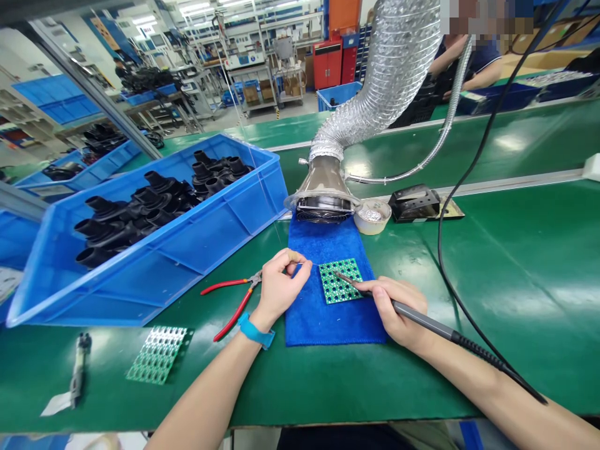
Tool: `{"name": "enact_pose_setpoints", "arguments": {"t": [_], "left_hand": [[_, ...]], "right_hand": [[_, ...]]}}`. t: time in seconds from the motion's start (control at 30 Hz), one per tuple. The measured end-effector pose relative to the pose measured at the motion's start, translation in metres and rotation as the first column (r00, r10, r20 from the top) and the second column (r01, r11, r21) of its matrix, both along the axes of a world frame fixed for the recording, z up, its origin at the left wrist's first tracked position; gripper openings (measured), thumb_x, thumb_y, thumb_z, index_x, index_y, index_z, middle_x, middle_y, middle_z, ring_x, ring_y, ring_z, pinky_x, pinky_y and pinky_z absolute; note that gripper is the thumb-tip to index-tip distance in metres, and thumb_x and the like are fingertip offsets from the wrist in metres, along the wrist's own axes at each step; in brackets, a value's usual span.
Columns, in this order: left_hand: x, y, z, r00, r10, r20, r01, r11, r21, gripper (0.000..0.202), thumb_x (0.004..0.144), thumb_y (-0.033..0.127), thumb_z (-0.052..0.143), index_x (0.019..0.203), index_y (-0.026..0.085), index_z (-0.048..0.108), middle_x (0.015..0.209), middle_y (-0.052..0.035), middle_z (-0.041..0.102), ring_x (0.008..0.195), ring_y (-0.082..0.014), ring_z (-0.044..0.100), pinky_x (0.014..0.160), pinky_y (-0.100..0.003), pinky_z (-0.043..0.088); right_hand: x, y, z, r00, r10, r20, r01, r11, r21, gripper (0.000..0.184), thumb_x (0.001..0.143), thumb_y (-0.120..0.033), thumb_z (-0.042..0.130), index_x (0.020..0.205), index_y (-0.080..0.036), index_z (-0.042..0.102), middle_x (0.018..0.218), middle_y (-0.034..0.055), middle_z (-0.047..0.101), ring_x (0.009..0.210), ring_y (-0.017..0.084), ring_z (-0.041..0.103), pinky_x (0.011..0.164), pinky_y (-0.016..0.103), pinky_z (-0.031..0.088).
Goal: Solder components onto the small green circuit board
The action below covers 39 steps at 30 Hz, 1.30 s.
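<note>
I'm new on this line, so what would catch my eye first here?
The silver flexible duct stands out at the centre, arching down to a hood above a blue cloth, and a big blue crate of black moulded parts fills the left. At the front, the right hand holds a soldering iron with its tip over a green circuit board panel on the cloth, while the left hand pinches a thin wire.

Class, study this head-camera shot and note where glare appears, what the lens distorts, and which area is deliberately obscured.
In the head view, ceiling lights throw pale glare across the green bench mat and the circuit board panel; wide-angle distortion bows the blue plastic crate; a pixelated patch obscures the top right.
</note>
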<state>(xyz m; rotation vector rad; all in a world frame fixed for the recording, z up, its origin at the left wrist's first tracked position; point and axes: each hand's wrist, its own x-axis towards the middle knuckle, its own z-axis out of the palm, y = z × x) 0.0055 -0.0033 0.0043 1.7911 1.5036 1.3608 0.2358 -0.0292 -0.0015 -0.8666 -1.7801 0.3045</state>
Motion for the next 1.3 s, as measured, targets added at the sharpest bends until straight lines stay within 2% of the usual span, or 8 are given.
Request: {"name": "enact_pose_setpoints", "arguments": {"t": [0.13, 0.4, 0.73, 0.9, 0.97, 1.13, 1.2, 1.3], "left_hand": [[0.003, -0.001, 0.001, 0.998, -0.058, -0.016, 0.057, 0.998, -0.027, 0.016, 0.083, 0.025, 0.067, 0.068, 0.02, 0.063, 0.059, 0.0048, 0.042, 0.056, -0.0109, 0.04, 0.058, -0.026, 0.033], [0.004, -0.001, -0.001, 0.995, -0.086, -0.045, 0.085, 0.996, -0.018, 0.014, 0.083, 0.023, 0.067, 0.07, 0.02, 0.062, 0.059, 0.0054, 0.041, 0.056, -0.0112, 0.042, 0.059, -0.027, 0.034], [0.009, -0.004, -0.005, 0.962, -0.149, -0.231, 0.161, 0.986, 0.035, 0.013, 0.086, 0.02, 0.064, 0.073, 0.02, 0.065, 0.06, 0.0043, 0.045, 0.059, -0.0126, 0.045, 0.063, -0.028, 0.036], [0.013, -0.006, -0.006, 0.925, -0.178, -0.335, 0.216, 0.973, 0.079, 0.014, 0.088, 0.019, 0.062, 0.074, 0.02, 0.065, 0.063, 0.0032, 0.052, 0.06, -0.0122, 0.044, 0.065, -0.029, 0.035], [0.013, -0.006, -0.005, 0.938, -0.164, -0.306, 0.198, 0.977, 0.084, 0.014, 0.088, 0.019, 0.062, 0.074, 0.019, 0.065, 0.062, 0.0034, 0.05, 0.06, -0.012, 0.044, 0.064, -0.029, 0.035], [0.008, -0.006, 0.002, 0.993, -0.075, -0.088, 0.081, 0.994, 0.068, 0.015, 0.089, 0.021, 0.062, 0.075, 0.019, 0.066, 0.063, 0.0041, 0.045, 0.058, -0.0107, 0.044, 0.058, -0.025, 0.034], [0.006, -0.006, 0.002, 0.994, -0.094, -0.055, 0.096, 0.995, 0.039, 0.015, 0.09, 0.02, 0.062, 0.075, 0.018, 0.066, 0.064, 0.0037, 0.046, 0.059, -0.0104, 0.044, 0.058, -0.025, 0.034], [0.007, -0.006, 0.001, 0.979, -0.192, -0.066, 0.192, 0.981, -0.014, 0.014, 0.088, 0.018, 0.061, 0.075, 0.017, 0.066, 0.063, 0.0039, 0.047, 0.059, -0.01, 0.043, 0.058, -0.024, 0.034]], "right_hand": [[0.001, -0.002, 0.003, 1.0, 0.013, 0.002, -0.013, 1.0, 0.003, 0.027, 0.094, -0.013, 0.049, 0.084, -0.02, 0.074, 0.069, 0.0012, 0.076, 0.053, 0.014, 0.068, 0.053, 0.025, 0.053], [-0.001, -0.001, 0.002, 0.999, 0.045, 0.016, -0.045, 0.999, -0.013, 0.028, 0.095, -0.014, 0.048, 0.085, -0.02, 0.074, 0.07, 0.0015, 0.076, 0.053, 0.014, 0.069, 0.052, 0.026, 0.053], [0.0, -0.002, -0.001, 0.997, 0.053, 0.053, -0.053, 0.999, 0.007, 0.027, 0.095, -0.013, 0.049, 0.086, -0.019, 0.073, 0.069, 0.0016, 0.076, 0.053, 0.014, 0.069, 0.053, 0.025, 0.053], [0.0, -0.002, -0.003, 0.995, 0.071, 0.066, -0.072, 0.997, 0.01, 0.028, 0.095, -0.013, 0.049, 0.087, -0.018, 0.075, 0.072, 0.0026, 0.077, 0.054, 0.013, 0.069, 0.055, 0.025, 0.054], [0.0, -0.002, -0.003, 0.995, 0.063, 0.076, -0.064, 0.998, 0.007, 0.028, 0.095, -0.013, 0.049, 0.087, -0.019, 0.075, 0.072, 0.0027, 0.077, 0.054, 0.014, 0.069, 0.055, 0.025, 0.055], [0.0, -0.002, 0.0, 0.999, 0.037, 0.028, -0.037, 0.999, 0.034, 0.027, 0.093, -0.011, 0.05, 0.086, -0.019, 0.074, 0.07, 0.0019, 0.076, 0.052, 0.013, 0.068, 0.053, 0.024, 0.053], [0.001, -0.002, 0.002, 0.998, 0.056, -0.006, -0.055, 0.997, 0.05, 0.026, 0.091, -0.009, 0.05, 0.086, -0.018, 0.074, 0.069, 0.0015, 0.076, 0.052, 0.013, 0.067, 0.052, 0.024, 0.053], [0.003, -0.004, 0.002, 0.996, 0.085, -0.012, -0.084, 0.995, 0.057, 0.026, 0.09, -0.007, 0.05, 0.087, -0.019, 0.073, 0.07, 0.0015, 0.076, 0.052, 0.013, 0.068, 0.053, 0.024, 0.053]]}}
